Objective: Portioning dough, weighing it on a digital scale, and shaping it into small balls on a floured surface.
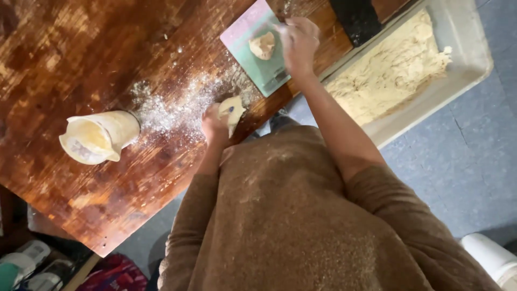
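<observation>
Here a lump of dough (262, 45) is seen resting on the platform of a small kitchen scale (245, 27), while the right hand (298, 43) hovers just beside and partly above it, fingers bent downward; whether a pinch of dough is kept between the fingertips cannot be told, since they are blurred. A pale plastic dough scraper (232, 110) is gripped in the left hand (214, 123), closed around its lower edge at the near rim of the wooden table (64, 59). A scatter of flour (177, 105) lies just outward of that grip, and further to its left a white plastic jug (99, 136) lies on its side, its mouth turned toward the camera. Beyond the right hand, on the far side of the scale, a large grey tub (468, 37) holding the bulk dough (388, 70) is set well apart from the scraper.

The step in hand is judged to be the portioning of dough by weight: a piece is being checked on the scale. The next move would likely call for the piece to be trimmed or topped up, so a steady pinch at the lump and a clear view of the display would be needed, with the scraper kept ready.
</observation>
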